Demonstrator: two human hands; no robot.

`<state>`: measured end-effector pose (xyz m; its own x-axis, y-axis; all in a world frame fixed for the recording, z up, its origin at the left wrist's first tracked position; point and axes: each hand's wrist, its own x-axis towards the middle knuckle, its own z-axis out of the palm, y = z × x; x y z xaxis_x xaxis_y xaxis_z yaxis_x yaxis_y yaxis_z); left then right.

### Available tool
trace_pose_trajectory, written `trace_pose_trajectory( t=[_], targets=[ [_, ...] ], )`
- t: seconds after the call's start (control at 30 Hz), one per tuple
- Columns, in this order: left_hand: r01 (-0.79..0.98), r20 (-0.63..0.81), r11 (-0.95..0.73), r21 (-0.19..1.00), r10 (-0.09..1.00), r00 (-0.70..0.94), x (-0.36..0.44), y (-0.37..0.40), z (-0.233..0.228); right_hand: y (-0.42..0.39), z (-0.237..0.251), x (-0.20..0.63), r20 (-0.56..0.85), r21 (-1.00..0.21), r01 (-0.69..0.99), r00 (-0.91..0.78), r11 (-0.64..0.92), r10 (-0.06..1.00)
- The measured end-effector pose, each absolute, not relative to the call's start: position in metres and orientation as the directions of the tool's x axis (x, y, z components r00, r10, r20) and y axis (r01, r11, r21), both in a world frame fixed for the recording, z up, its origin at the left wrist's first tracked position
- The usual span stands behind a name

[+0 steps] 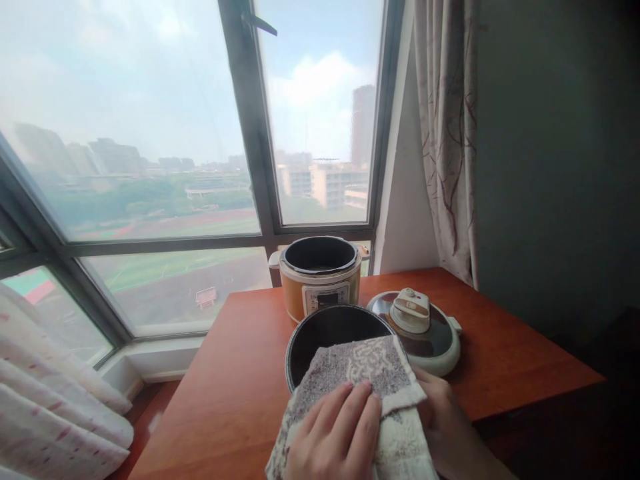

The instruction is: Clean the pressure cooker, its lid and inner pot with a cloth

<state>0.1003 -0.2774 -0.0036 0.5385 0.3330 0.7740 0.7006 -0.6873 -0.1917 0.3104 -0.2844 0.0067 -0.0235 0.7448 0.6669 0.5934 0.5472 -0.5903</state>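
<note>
A black inner pot is tilted toward me above the red-brown table. A grey and white patterned towel is draped over its near rim. My left hand lies flat on the towel, pressing it against the pot. My right hand grips the pot's right side under the towel's edge. Behind the pot stands an orange and white pressure cooker body, open and without a lid. Its lid lies flat on the table to the right, knob up.
A large window with a dark frame is behind the table. A patterned curtain hangs at the right by a dark wall. Pale fabric lies at the lower left. The table's right edge drops off into shadow.
</note>
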Motion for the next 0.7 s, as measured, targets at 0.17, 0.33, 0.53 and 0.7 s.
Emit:
trace_pose_trajectory(
  t=[0.17, 0.33, 0.53, 0.7],
  targets=[
    [0.738, 0.928, -0.666, -0.107, 0.199, 0.315, 0.148, -0.279, -0.033, -0.264, 0.007, 0.347, 0.571, -0.669, 0.557, -0.037, 0.491, 0.820],
    [0.707, 0.970, -0.706, -0.039, 0.143, 0.196, 0.169, -0.278, -0.049, -0.273, 0.012, 0.328, 0.546, -0.551, 0.443, -0.449, 0.707, 0.707],
    [0.643, 0.800, -0.736, 0.214, 0.509, 0.317, 0.078, -0.280, -0.024, -0.272, 0.015, 0.304, 0.378, -0.459, 0.580, -0.558, 0.673, 0.739],
    [0.780, 0.335, -0.117, 0.615, 0.934, -0.125, 0.032, -0.242, -0.014, -0.268, 0.003, 0.278, 0.299, -0.261, 0.719, -0.575, 0.645, 0.762]
  ],
)
